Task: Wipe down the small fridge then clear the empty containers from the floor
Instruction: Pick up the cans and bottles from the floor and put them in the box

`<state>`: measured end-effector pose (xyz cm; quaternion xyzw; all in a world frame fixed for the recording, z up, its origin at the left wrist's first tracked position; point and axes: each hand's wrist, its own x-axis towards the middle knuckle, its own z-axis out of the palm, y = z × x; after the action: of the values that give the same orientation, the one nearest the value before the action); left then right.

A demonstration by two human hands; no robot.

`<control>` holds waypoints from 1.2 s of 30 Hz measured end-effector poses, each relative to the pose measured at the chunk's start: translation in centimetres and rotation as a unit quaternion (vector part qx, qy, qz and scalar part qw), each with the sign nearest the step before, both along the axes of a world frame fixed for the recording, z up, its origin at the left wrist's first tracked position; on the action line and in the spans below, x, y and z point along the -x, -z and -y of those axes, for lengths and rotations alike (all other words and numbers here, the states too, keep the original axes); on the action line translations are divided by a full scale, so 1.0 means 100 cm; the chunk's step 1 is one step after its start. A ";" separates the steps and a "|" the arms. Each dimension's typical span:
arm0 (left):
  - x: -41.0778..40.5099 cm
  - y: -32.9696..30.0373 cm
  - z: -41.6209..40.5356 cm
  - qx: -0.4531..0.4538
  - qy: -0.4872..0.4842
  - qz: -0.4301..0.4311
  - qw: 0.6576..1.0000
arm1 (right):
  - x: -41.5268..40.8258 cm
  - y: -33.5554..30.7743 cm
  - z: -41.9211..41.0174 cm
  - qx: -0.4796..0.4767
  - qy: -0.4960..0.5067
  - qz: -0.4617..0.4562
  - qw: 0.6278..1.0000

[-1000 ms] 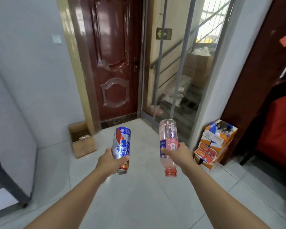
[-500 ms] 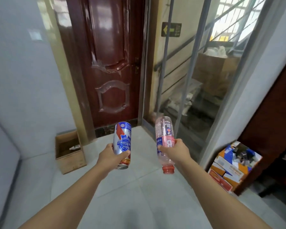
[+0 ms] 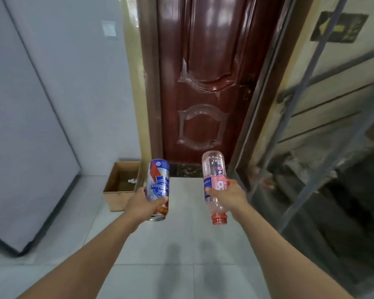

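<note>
My left hand (image 3: 141,203) grips a blue, red and silver drink can (image 3: 158,182), held upside down with its top pointing at the floor. My right hand (image 3: 229,196) grips a clear plastic bottle (image 3: 214,169) with a pink and blue label, also upside down, its uncapped red neck at the bottom. Both are held out in front of me above the tiled floor. An open cardboard box (image 3: 122,184) stands on the floor just left of the can, against the wall.
A dark red door (image 3: 203,72) is straight ahead, shut. A grey cabinet panel (image 3: 24,137) stands at the left. At the right a glass partition (image 3: 324,147) with metal bars looks onto a stairwell. Pale floor tiles (image 3: 181,244) lie below my arms.
The view has turned left and moved closer to the door and the cardboard box. The stacked cartons and red chair at the right have left the view. Both hands still hold their containers.
</note>
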<state>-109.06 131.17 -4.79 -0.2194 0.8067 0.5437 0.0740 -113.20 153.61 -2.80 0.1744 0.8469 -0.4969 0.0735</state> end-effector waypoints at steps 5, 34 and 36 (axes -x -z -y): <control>0.072 0.005 0.011 0.016 -0.061 0.007 0.998 | 0.102 0.014 0.015 -0.026 -0.064 0.008 0.998; 0.437 0.086 0.175 -0.053 -0.403 0.039 0.913 | 0.608 0.076 0.271 0.017 -0.405 0.075 0.911; 0.449 0.095 0.180 -0.056 -0.424 0.051 0.903 | 0.631 0.087 0.294 0.014 -0.436 0.100 0.894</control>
<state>-154.00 113.19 -14.25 -0.5633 0.6011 0.5561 -0.1105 -176.27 124.22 -11.50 -0.1651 0.8191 -0.4068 0.3694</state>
